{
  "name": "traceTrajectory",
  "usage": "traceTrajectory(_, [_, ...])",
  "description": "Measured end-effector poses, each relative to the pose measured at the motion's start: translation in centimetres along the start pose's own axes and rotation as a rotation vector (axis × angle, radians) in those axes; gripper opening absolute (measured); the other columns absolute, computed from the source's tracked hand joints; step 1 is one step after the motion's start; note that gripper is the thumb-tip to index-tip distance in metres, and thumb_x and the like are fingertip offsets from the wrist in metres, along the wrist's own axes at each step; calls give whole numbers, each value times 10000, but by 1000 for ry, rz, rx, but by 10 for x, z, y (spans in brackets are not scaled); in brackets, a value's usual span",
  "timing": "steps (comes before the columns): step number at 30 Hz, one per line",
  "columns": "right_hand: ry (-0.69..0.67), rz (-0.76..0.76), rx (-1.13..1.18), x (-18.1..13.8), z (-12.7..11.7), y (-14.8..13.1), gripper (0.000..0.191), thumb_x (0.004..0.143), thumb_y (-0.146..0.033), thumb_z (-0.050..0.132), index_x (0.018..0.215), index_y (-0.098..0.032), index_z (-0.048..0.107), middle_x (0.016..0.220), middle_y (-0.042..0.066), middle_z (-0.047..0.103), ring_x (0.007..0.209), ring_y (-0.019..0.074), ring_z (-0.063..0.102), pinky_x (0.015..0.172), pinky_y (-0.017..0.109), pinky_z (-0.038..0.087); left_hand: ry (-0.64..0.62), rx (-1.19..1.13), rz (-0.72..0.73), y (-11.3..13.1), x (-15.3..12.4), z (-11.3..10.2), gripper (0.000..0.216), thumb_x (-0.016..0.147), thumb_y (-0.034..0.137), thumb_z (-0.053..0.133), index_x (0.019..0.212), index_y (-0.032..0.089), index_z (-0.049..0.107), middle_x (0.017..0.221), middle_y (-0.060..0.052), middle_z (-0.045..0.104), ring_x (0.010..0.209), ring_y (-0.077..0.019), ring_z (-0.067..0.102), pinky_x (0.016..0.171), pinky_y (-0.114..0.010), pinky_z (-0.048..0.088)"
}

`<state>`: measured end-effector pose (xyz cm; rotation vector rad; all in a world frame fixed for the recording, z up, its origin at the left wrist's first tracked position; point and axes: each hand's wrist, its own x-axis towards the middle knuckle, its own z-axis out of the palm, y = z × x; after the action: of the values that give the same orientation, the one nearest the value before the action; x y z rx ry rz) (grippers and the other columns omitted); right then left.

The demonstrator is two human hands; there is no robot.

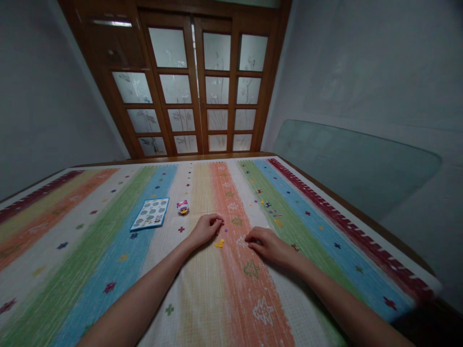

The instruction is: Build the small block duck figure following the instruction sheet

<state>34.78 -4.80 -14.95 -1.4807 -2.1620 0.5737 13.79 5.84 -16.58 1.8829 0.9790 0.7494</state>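
Note:
Both my hands rest on a table covered with a striped, many-coloured cloth. My left hand is curled, its fingertips pinched together just above a small cluster of yellow pieces. What the pinch holds, if anything, is too small to make out. My right hand lies low on the cloth to the right of those pieces, fingers bent and close together, pointing left. A tiny purple piece lies between the two hands.
A blue card with round grey spots lies to the left, with a small pink and white object beside it. Several tiny coloured pieces are scattered at right. A wooden glass-paned door stands behind; a glass sheet leans against the right wall.

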Motion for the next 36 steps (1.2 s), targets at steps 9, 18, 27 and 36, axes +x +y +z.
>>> traceTrajectory(9, [262, 180, -2, -18, -38, 43, 167, 801, -250, 550, 831, -163, 690, 824, 90, 702, 748, 200, 633, 712, 326, 487, -1, 7, 2, 1, 0, 0, 227, 774, 195, 462, 738, 100, 665, 480, 34, 503, 473, -103, 457, 510, -212, 353])
traceTrajectory(18, [316, 250, -107, -25, -41, 71, 214, 790, -242, 527, 857, -158, 712, 870, 105, 717, 838, 248, 651, 769, 373, 497, 1, 2, 4, 0, 0, 0, 220, 771, 194, 470, 738, 102, 668, 488, 30, 516, 470, -103, 460, 515, -216, 353])
traceTrajectory(27, [219, 166, -134, -11, -30, 67, 168, 799, -191, 535, 840, -160, 695, 863, 102, 707, 845, 230, 637, 823, 386, 475, 3, -10, 2, 2, 0, 0, 211, 761, 174, 471, 731, 105, 668, 518, 17, 548, 470, -100, 459, 508, -211, 355])
traceTrajectory(36, [223, 76, -180, -19, -10, 40, 213, 861, -188, 430, 804, -170, 634, 817, 93, 665, 790, 199, 613, 750, 335, 481, 1, -6, -2, 4, 0, -1, 216, 775, 178, 465, 732, 103, 663, 487, 30, 510, 470, -98, 454, 499, -206, 346])
